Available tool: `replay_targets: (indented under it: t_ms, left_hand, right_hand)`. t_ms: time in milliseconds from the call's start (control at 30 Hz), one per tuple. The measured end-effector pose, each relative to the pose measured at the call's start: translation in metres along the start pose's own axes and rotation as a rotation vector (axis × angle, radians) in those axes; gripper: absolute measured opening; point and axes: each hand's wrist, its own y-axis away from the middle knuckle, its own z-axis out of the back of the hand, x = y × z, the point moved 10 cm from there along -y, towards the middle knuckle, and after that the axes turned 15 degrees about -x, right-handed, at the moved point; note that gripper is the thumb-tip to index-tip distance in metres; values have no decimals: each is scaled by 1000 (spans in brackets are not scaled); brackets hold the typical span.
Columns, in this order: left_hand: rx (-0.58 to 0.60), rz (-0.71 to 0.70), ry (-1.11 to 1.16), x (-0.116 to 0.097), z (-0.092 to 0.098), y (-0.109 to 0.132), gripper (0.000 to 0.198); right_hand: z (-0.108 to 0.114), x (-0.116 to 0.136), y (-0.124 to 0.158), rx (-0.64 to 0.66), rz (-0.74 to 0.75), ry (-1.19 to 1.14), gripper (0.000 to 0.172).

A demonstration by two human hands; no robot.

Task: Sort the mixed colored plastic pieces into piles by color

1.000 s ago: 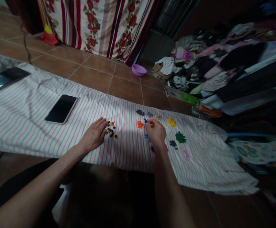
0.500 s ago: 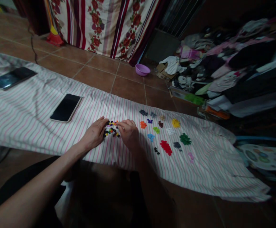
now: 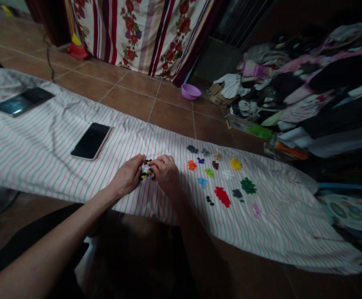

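A small pile of mixed-colour little pieces (image 3: 146, 170), too small to name exactly, lies on the striped cloth (image 3: 131, 137) between my two hands. Along its left edge rests my left hand (image 3: 127, 176), fingers stretched out and touching the outer pieces. My right hand (image 3: 167, 173) presses in from the right side, thumb and fingers pinched together; what they hold, if anything, is hidden. To its right, similar pieces sit sorted by colour, among them red pieces (image 3: 222, 197), dark green pieces (image 3: 248, 185), yellow pieces (image 3: 236, 164) and orange pieces (image 3: 192, 165).
A phone (image 3: 92, 141) lies left of my hands, with a larger dark-screened device (image 3: 23, 101) beyond it. On the tiled floor stands a purple basin (image 3: 191, 92). Clothes (image 3: 280, 79) are heaped at the right, and a patterned curtain (image 3: 143, 37) hangs behind.
My hands have come closer together around the mixed pile, which looks narrower, with less of it showing. The whole scene has shifted slightly to the right in view.
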Motion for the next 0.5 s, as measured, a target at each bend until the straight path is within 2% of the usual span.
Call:
replay_targets:
  t_ms: [267,500]
  left_hand:
    - [23,19,-27,-2,-1,-3,46]
    - [34,17,-30,-1,-2,-2,46]
  right_hand:
    - [-7,-4,-4,27,7,4,15]
    - [-4,-9,-5,-8,12,-70,13]
